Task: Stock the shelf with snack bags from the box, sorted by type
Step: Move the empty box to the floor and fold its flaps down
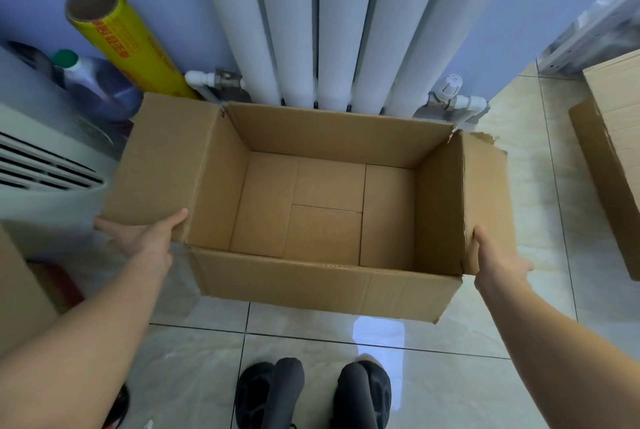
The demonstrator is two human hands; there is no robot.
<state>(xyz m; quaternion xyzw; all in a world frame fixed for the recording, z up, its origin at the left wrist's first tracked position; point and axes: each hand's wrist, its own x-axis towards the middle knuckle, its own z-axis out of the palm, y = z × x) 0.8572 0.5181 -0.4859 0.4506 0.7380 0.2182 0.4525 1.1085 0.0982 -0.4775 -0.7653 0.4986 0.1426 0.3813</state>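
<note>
One cardboard box [322, 207], flaps open, interior showing only its bare bottom panels, standing on the tiled floor [415, 376] just in front of a white column radiator [322, 23]. One white slatted appliance [38, 158] at the left edge. One second cardboard box [613, 151], partly out of view at the right. One yellow roll of wrapping film [128, 44] leaning on the blue wall, beside a purple jug with a green cap [100, 82]. Two dark shoes [311, 394] at the lower edge. Left hand [147, 238] gripping the box's left flap, thumb on top, other fingers hidden beneath. Right hand [495, 262] gripping the right flap's near corner, thumb along the edge, other fingers hidden behind it.
</note>
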